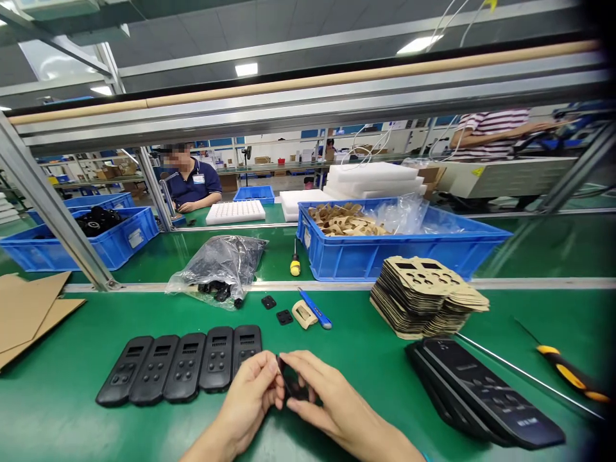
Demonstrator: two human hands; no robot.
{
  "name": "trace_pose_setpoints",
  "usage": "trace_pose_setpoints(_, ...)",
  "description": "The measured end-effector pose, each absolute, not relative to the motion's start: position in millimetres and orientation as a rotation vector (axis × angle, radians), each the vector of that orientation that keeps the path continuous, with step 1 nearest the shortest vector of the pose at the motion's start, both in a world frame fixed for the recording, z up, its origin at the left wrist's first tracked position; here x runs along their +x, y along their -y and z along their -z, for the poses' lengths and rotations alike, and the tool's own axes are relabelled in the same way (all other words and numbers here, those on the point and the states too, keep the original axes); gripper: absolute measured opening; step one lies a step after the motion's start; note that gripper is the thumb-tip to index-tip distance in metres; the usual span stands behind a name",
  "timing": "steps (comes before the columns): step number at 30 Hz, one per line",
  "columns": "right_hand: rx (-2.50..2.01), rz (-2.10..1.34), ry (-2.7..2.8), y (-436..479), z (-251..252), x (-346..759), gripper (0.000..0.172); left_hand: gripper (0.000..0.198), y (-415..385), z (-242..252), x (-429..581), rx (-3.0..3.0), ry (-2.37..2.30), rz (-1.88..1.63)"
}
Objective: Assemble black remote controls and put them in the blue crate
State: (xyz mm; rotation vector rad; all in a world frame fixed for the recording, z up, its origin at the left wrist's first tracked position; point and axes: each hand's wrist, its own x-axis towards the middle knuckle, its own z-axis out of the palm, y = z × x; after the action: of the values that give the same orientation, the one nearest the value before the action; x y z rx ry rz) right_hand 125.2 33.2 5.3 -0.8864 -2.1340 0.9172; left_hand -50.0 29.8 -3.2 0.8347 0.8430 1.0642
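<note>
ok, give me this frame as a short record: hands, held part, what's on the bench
left hand: left hand pinches small black part
right hand: right hand holds the same part from the other side
row: five black housings side by side, left of the hands
beyond hands: blue-handled tool, plastic bag of black parts
right: card stack in front of blue crate; black panels; yellow-handled screwdriver
others: seated person across the line
</note>
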Motion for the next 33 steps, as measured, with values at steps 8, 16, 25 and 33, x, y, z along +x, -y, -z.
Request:
trace_pose_setpoints(8, -0.832, -1.259, 1.863, -35, 0, 130, 0.086, 0.032, -29, 2, -50, 0.871, -0.736, -1.033)
trace_pose_setpoints(16, -0.708, -1.575, 1.335, -37, -1, 122, 0.062, 0.032, -26, 2, -49, 1.031, -0.821, -1.004)
trace_pose_setpoints(25, -0.554, -1.866, 1.013, -37, 3, 126, 0.064, 0.024, -31, -4, -64, 1.431, -1.026, -1.228)
trace_pose_setpoints(33, -0.647, -1.690, 1.033, -41, 11, 117, 0.052, 0.017, -24, 0, -62, 1.978, -1.077, -1.219)
